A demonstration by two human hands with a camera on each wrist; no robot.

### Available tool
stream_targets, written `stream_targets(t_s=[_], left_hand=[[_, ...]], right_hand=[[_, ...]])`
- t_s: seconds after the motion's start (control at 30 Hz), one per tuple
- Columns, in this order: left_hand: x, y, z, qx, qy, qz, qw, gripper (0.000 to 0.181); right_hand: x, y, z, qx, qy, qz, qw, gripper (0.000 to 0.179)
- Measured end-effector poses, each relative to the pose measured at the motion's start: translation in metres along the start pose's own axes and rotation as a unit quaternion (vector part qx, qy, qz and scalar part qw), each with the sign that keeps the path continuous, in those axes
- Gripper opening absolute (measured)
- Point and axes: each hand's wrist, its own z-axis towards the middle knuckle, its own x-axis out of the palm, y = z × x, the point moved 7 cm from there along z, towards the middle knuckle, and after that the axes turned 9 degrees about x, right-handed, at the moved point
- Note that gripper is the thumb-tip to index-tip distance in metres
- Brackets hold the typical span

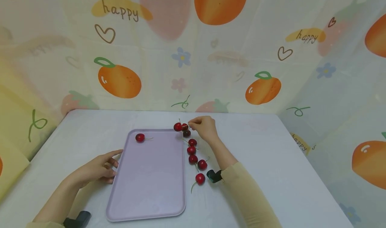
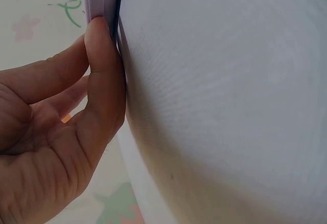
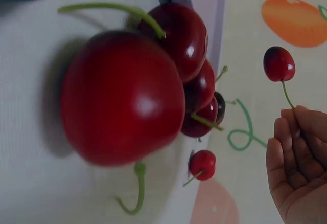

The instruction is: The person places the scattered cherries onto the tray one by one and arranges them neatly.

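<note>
My right hand [image 1: 205, 127] pinches the stem of a red cherry [image 3: 279, 64], which hangs off the fingertips at the tray's far right corner in the head view. Close by are other cherries, among them a dark one [image 1: 187, 133]. The left hand [image 1: 95, 169] rests beside the lilac tray [image 1: 147, 184], its fingers touching the left edge. In the left wrist view, a fingertip of that hand [image 2: 99, 96] lies against the tray's side. One cherry [image 1: 140, 137] with its stem pointing right sits on the tray near the far left corner.
Several stemmed cherries lie in a loose row along the tray's right side, the nearest cherry [image 1: 200, 178] close to the right sleeve. A white cloth [image 1: 256, 144] covers the table. Fruit-printed fabric [image 1: 211, 67] hangs behind and at the sides.
</note>
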Motion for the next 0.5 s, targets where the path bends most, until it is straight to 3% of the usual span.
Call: stream_targets(t_s=[0.5], left_hand=[[-0.001, 0.002, 0.001, -0.005, -0.005, 0.003, 1.0000, 0.084]], right_hand=[[0.034, 0.024, -0.013, -0.007, 0.041, 0.023, 0.9989, 0.013]])
